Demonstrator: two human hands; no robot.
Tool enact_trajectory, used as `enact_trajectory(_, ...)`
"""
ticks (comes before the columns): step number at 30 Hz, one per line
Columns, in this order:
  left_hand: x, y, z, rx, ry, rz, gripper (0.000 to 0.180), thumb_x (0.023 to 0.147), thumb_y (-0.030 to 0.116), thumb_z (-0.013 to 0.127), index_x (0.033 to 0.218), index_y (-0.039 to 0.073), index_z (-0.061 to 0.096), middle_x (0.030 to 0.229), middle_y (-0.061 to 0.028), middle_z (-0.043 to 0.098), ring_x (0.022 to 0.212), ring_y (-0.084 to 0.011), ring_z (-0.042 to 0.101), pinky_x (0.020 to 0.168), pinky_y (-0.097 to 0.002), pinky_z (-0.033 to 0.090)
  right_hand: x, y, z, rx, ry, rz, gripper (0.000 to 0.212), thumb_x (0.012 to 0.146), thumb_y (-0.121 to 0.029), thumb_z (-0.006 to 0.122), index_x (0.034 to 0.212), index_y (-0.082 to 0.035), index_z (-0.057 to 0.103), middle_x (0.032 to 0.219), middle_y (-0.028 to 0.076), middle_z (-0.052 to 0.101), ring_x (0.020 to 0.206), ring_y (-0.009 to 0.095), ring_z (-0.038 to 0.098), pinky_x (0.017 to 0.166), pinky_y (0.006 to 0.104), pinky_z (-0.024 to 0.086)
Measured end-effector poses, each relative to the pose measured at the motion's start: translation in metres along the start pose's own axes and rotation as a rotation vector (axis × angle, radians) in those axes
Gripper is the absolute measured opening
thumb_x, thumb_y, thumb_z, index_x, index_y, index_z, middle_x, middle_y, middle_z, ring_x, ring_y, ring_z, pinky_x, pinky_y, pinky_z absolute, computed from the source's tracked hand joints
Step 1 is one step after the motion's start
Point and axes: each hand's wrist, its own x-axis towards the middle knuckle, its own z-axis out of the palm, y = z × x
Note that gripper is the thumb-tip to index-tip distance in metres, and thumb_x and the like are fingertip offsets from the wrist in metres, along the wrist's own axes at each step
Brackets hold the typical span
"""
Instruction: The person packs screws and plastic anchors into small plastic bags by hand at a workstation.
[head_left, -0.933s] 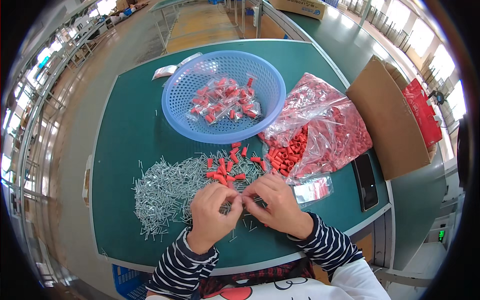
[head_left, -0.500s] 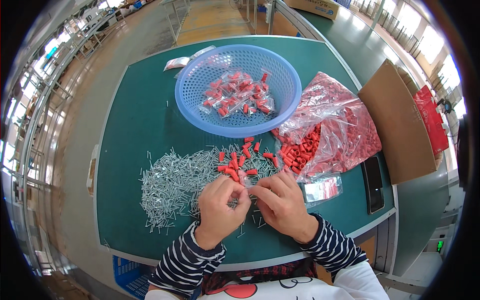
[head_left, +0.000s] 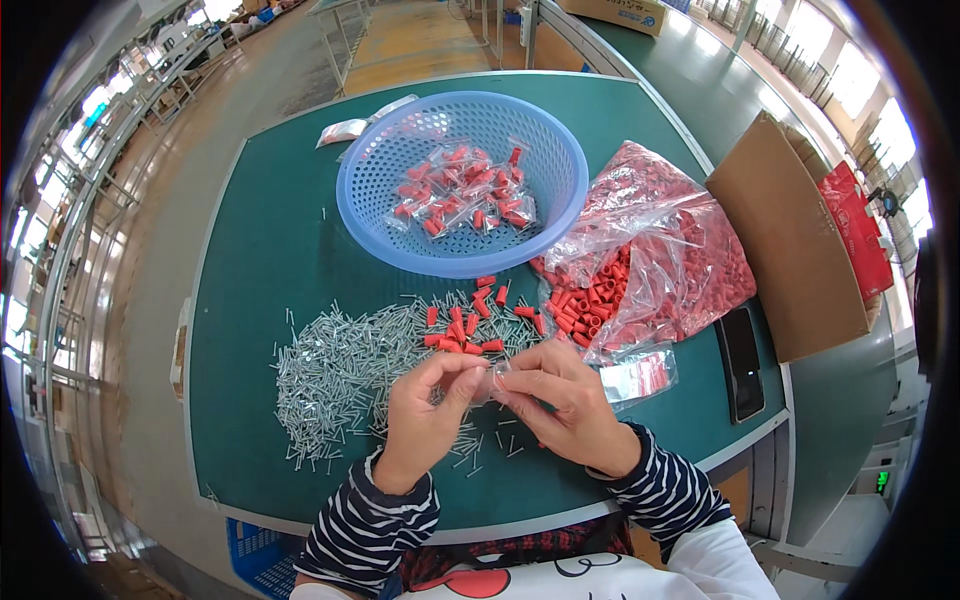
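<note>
A small clear plastic bag (head_left: 491,381) is stretched between my two hands, over the near side of a pile of silver screws (head_left: 345,375). My left hand (head_left: 428,418) pinches one side of it between thumb and fingertips. The other side is gripped by my right hand (head_left: 562,402), its fingers bent. Whether anything lies inside the bag, I cannot tell. Just beyond my fingers several loose red plastic caps (head_left: 458,328), tapered and hollow, rest on the screws. A speck of red shows beneath my right hand.
Farther off stands a blue perforated basket (head_left: 360,215) with small filled bags inside. To its right lies a large open clear sack (head_left: 690,250) of red caps. A flat bag stack (head_left: 638,378), a black phone (head_left: 741,365) and a cardboard box (head_left: 790,250) occupy the right.
My left hand's fingers have uncurled a little and the clear bag shows more plainly between the hands. The whole view has shifted slightly, moving the scene left.
</note>
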Motion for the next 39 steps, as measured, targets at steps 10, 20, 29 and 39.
enact_trajectory(10,0.011,0.026,-0.002,0.586,-0.063,0.494,0.055,0.068,0.016,0.084,0.117,0.003,0.062,0.121,-0.0116,0.056,0.101,-0.0259,0.057,0.088,-0.0379,0.045,0.009,0.003,-0.013,-0.287,-0.001,-0.17,0.033,0.064,0.001,0.072,0.096,-0.007,0.068,0.094,0.005,0.061,0.088,0.025,0.057,0.074,0.0384,0.041)
enact_trajectory(20,0.008,0.013,0.003,0.598,-0.04,0.537,0.053,0.06,0.011,0.086,0.11,0.007,0.068,0.098,-0.0061,0.061,0.091,-0.0257,0.056,0.079,-0.036,0.047,0.004,0.001,-0.01,-0.323,-0.184,-0.161,0.028,0.069,-0.006,0.069,0.097,-0.009,0.072,0.093,0.004,0.057,0.087,0.022,0.054,0.074,0.0373,0.038)
enact_trajectory(29,0.008,0.013,0.002,0.483,-0.104,0.381,0.045,0.06,0.012,0.087,0.101,0.009,0.068,0.086,-0.0042,0.059,0.075,-0.0202,0.056,0.071,-0.0336,0.046,0.007,-0.001,-0.016,-0.324,-0.239,-0.143,0.024,0.069,-0.008,0.069,0.093,-0.012,0.072,0.094,0.003,0.056,0.087,0.021,0.054,0.074,0.0366,0.039)
enact_trajectory(39,0.007,0.009,-0.005,0.432,-0.025,0.356,0.038,0.068,0.01,0.084,0.101,0.008,0.067,0.083,-0.001,0.062,0.074,-0.0107,0.056,0.063,-0.0247,0.043,0.013,0.0,-0.029,-0.02,-0.072,0.061,0.03,0.075,0.002,0.07,0.104,-0.006,0.069,0.09,0.01,0.058,0.076,0.027,0.06,0.065,0.0374,0.048)
